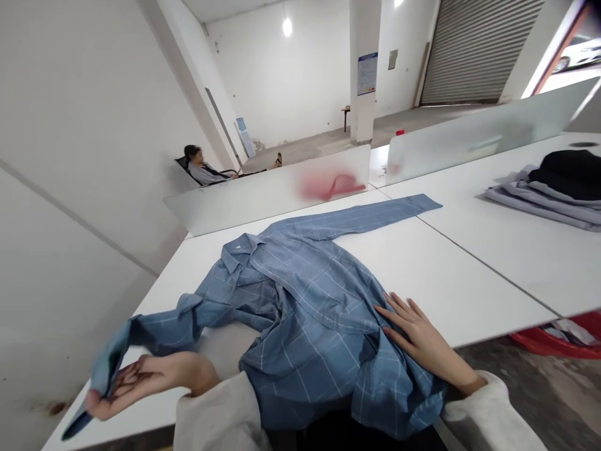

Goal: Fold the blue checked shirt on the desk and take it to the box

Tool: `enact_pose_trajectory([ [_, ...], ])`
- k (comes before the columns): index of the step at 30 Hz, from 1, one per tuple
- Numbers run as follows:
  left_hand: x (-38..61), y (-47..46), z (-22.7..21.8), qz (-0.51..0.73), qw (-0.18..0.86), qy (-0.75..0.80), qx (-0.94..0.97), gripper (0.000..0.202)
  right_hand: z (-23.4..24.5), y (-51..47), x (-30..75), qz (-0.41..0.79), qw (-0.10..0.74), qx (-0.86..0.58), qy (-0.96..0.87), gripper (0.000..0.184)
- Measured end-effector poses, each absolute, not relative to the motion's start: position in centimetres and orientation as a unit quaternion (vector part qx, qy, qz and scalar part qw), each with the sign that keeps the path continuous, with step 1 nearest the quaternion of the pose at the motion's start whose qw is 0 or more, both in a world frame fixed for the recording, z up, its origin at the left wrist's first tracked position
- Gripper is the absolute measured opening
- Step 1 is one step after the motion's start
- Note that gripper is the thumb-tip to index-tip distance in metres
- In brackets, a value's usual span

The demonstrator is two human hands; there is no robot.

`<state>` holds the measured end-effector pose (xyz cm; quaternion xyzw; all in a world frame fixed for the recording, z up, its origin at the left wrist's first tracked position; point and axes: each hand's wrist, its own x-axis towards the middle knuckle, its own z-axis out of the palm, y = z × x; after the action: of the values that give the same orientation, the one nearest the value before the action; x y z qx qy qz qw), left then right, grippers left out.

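A blue shirt [310, 300] with thin white checks lies spread over the white table, its collar at the upper left and its lower part rumpled over the near edge. One sleeve stretches out flat to the upper right. The other sleeve [164, 332] runs to the lower left, where my left hand [153, 379] has its fingers closed around the cuff end; that end is slightly blurred. My right hand [417, 338] rests palm down on the shirt's right side near the hem, fingers extended and apart.
Frosted dividers [277, 191] stand along the table's back edge, a blurred red item showing through. Folded grey clothes [521, 197] with a black item [570, 175] on top lie at right. A red bag [539, 344] sits below the table. A person [201, 169] sits beyond the divider.
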<state>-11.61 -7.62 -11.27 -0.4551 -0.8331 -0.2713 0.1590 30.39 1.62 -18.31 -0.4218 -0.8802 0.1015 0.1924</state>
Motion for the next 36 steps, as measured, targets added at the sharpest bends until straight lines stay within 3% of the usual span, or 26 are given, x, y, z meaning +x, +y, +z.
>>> enact_pose_trajectory([
  [6, -9.9, -3.7, -11.0, -0.145, 0.153, -0.823, -0.527, 0.042, -18.0, 1.5, 30.3, 0.1, 0.186, -0.43, -0.878, 0.045],
  [11, -9.4, -2.1, -13.3, 0.047, 0.093, -0.819, -0.564, 0.05, -18.1, 1.5, 30.3, 0.093, 0.189, -0.426, -0.88, 0.045],
  [14, -9.3, -1.4, -14.4, 0.102, 0.111, -0.801, -0.58, 0.055, -18.3, 1.6, 30.3, 0.1, 0.203, -0.423, -0.877, 0.044],
  [19, -9.9, 1.1, -14.1, 0.098, 0.086, -0.748, -0.65, 0.055, -19.3, 2.3, 31.1, 0.114, 0.219, -0.411, -0.878, 0.045],
  [27, -9.8, 8.3, -13.9, 0.088, 0.031, -0.704, -0.704, 0.054, -21.1, 3.8, 34.8, 0.005, 0.238, -0.556, -0.797, 0.042],
  [36, -4.2, 17.6, -14.0, 0.011, 0.049, -0.68, -0.731, 0.034, -22.6, 1.8, 36.1, -0.107, 0.218, -0.552, -0.798, 0.047],
])
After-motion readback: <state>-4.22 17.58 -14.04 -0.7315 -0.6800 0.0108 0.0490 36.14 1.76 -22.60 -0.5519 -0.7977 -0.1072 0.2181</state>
